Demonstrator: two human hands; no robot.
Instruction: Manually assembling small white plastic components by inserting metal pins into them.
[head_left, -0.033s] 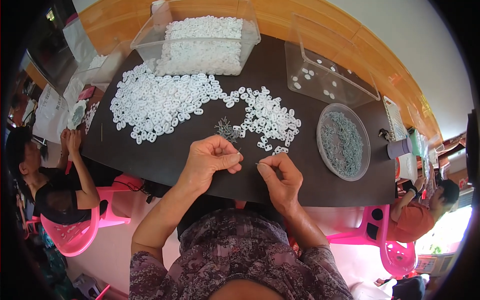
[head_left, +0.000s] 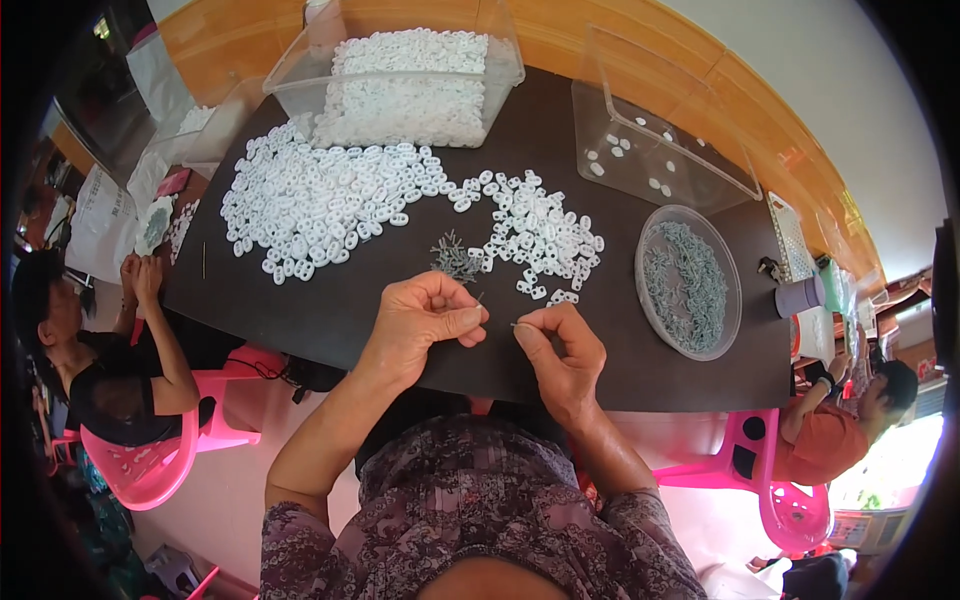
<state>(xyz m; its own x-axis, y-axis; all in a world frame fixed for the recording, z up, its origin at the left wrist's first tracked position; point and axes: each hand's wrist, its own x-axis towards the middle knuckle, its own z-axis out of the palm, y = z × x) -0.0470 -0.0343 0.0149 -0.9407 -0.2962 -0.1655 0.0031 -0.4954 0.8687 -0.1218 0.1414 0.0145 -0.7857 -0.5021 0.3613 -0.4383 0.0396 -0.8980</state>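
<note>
Both my hands are raised just over the near edge of the dark table, a little apart. My left hand (head_left: 430,325) is closed in a pinch, and the tip of a thin grey screw (head_left: 480,297) shows at its fingertips. Thumb and forefinger of my right hand (head_left: 562,358) press together on another small grey screw (head_left: 515,324), mostly hidden by them. Just beyond my left hand lies a small heap of grey screws (head_left: 455,258). A loose group of white oval plastic pieces with two holes (head_left: 540,230) spreads beside that heap.
A bigger pile of white pieces (head_left: 320,200) covers the left. Behind it stands a clear bin (head_left: 290,98) full of them. At right are a clear bin (head_left: 690,185) with a few pieces, a round tub (head_left: 740,300) of grey screws and a purple-grey cup (head_left: 795,298). People sit at either side.
</note>
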